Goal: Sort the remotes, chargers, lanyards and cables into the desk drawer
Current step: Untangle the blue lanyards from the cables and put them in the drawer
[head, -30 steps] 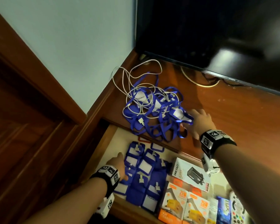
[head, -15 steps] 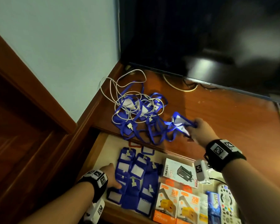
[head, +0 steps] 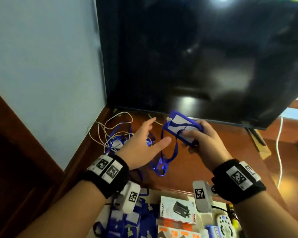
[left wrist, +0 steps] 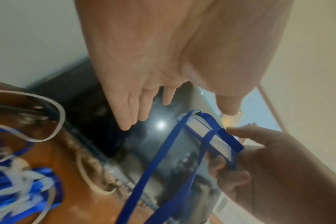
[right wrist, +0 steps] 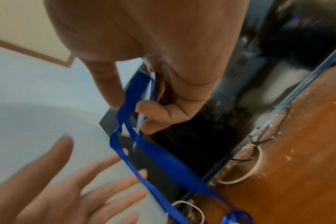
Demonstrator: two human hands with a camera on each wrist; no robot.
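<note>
My right hand grips a blue lanyard's badge holder, lifted above the desk in front of the TV. Its strap hangs down to the desk. In the right wrist view, thumb and curled fingers pinch the holder edge-on. My left hand is open with straight fingers, just left of the strap and not touching it. A tangle of blue lanyards and white cables lies in the desk's left corner. The open drawer below holds blue lanyards, charger boxes and a white remote.
A large black TV stands at the back of the wooden desk. The wall closes off the left side. A white cable runs down at the right. A looped cable lies under the TV's edge.
My right hand has lifted one lanyard off the pile and raised it toward the TV. My left hand has left the drawer and risen, open, beside the strap. The head view tilted up.
</note>
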